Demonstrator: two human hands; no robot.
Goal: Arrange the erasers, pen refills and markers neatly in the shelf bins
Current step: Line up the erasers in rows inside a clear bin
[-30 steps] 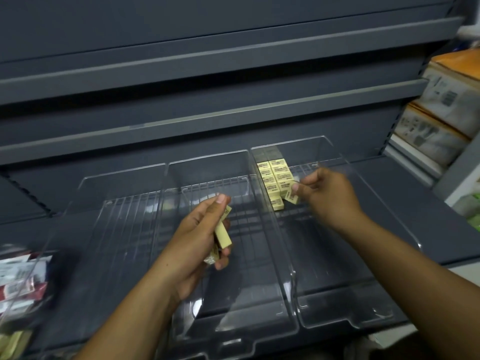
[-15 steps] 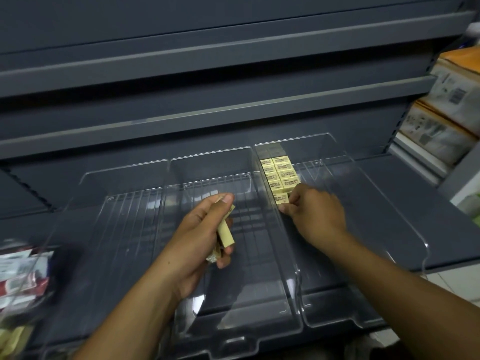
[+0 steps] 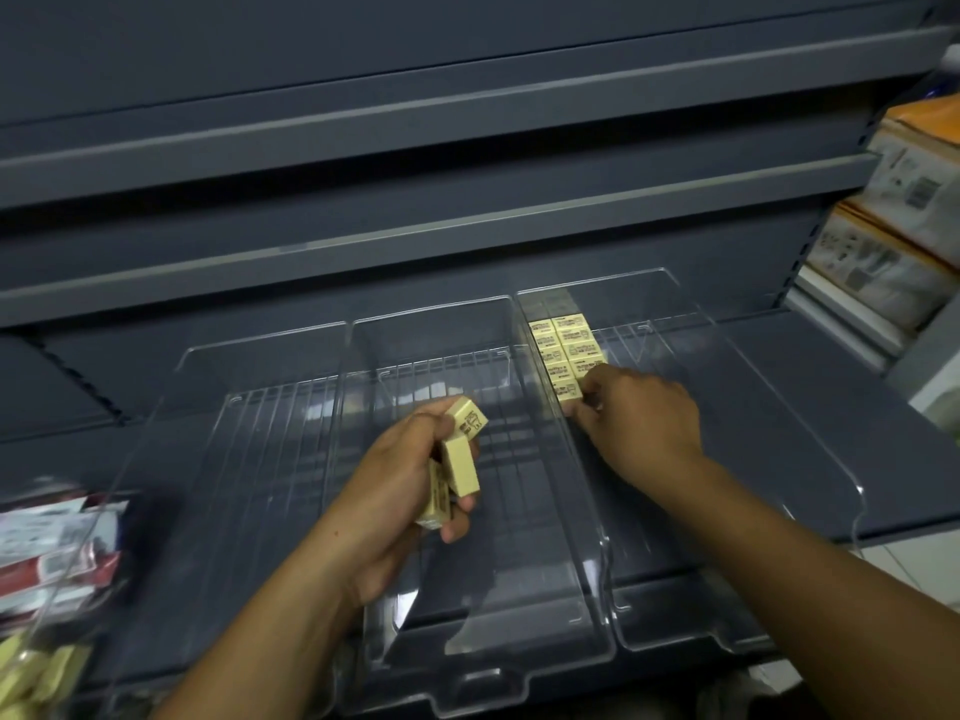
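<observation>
Pale-yellow rectangular erasers (image 3: 566, 350) are laid in two tidy columns against the left wall of the right-hand clear plastic bin (image 3: 753, 433), at about one o'clock, on the dark grey metal shelf (image 3: 831, 407). The right hand (image 3: 641, 423) is set at the near end of those columns, its fingers curled down onto the nearest erasers; whether one is pinched beneath them cannot be told. Several spare erasers (image 3: 460, 459) of the same kind are grasped in the left hand (image 3: 384, 501), which is held over the middle clear bin (image 3: 519, 589) near the centre. No stock is seen laid in that bin or in the left clear bin (image 3: 218, 459) at nine o'clock. Blurred red-and-white packets (image 3: 52, 553) are seen at eight o'clock and loose yellow erasers (image 3: 26, 672) at seven o'clock. The task is judged to be at an early stage: the eraser rows are only partly built, and pen refills and markers are not yet seen in any bin.
</observation>
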